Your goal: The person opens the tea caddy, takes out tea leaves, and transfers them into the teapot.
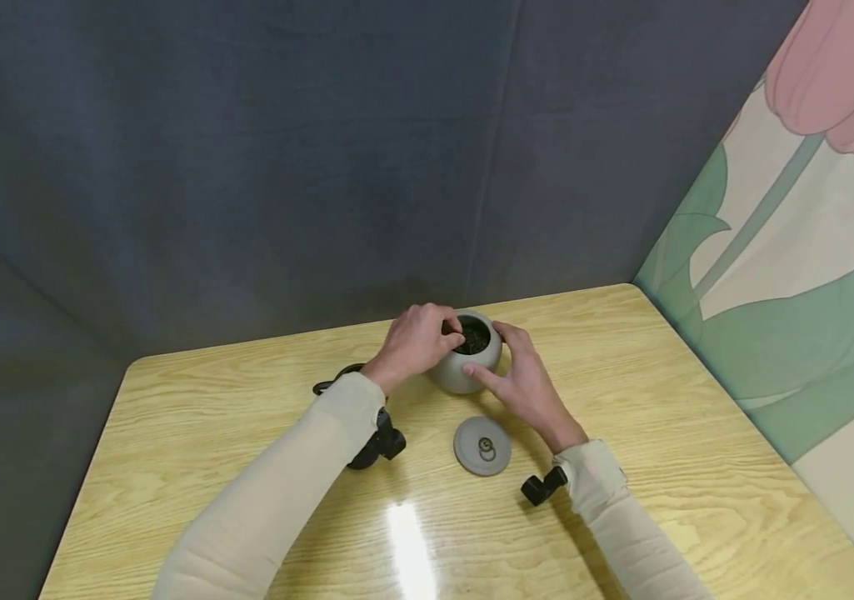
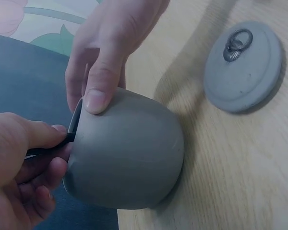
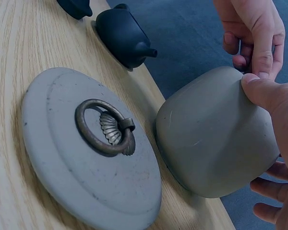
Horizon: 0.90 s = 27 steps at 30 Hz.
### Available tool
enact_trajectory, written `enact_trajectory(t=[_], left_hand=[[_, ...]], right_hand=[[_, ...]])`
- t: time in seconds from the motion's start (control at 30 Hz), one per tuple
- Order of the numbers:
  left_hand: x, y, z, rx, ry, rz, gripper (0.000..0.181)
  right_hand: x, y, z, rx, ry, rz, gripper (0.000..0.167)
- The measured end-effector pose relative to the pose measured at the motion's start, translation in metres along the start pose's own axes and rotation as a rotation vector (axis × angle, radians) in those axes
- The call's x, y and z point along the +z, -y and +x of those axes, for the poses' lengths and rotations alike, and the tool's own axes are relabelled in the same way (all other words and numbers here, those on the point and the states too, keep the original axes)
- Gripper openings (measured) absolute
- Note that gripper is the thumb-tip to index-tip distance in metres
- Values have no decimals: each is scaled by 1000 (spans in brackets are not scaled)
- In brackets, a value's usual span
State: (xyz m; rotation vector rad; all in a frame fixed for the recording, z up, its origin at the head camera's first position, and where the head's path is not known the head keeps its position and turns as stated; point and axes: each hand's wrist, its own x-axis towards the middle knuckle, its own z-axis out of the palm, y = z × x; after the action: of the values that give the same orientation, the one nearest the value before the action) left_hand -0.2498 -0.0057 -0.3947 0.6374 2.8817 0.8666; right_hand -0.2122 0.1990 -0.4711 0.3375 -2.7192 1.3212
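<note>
A round grey jar (image 1: 451,377) stands near the back of the table, its mouth upward, with dark loose contents (image 1: 477,337) inside. My left hand (image 1: 413,342) is at the jar's mouth. In the left wrist view its thumb and fingers pinch a thin black handle (image 2: 69,138) that runs into the opening; the far end is hidden in the jar. My right hand (image 1: 526,385) steadies the jar from the right, thumb (image 3: 259,88) on the near side by the rim and fingers around the far side. A flat grey lid (image 1: 470,452) with a metal ring lies in front.
A black teapot (image 3: 122,38) stands left of the jar, mostly behind my left forearm in the head view. Another small black piece (image 3: 76,6) is beside it, partly cut off. A dark curtain (image 1: 284,183) hangs behind the wooden table (image 1: 644,400).
</note>
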Motion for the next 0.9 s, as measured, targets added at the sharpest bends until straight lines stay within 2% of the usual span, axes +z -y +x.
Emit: enact_trajectory(t=[0.2,0.47,0.9], left_hand=[[-1,1,0,-38,-14,-89,15],[-2,5,-1,-83,-27,-165,13],[-8,11,-5,-134,-32,-252,10]], right_hand=[[-1,0,0,-1,0,-2,87],[0,1,0,2,1,-9,87],[1,3,1,9,7,-14,89]])
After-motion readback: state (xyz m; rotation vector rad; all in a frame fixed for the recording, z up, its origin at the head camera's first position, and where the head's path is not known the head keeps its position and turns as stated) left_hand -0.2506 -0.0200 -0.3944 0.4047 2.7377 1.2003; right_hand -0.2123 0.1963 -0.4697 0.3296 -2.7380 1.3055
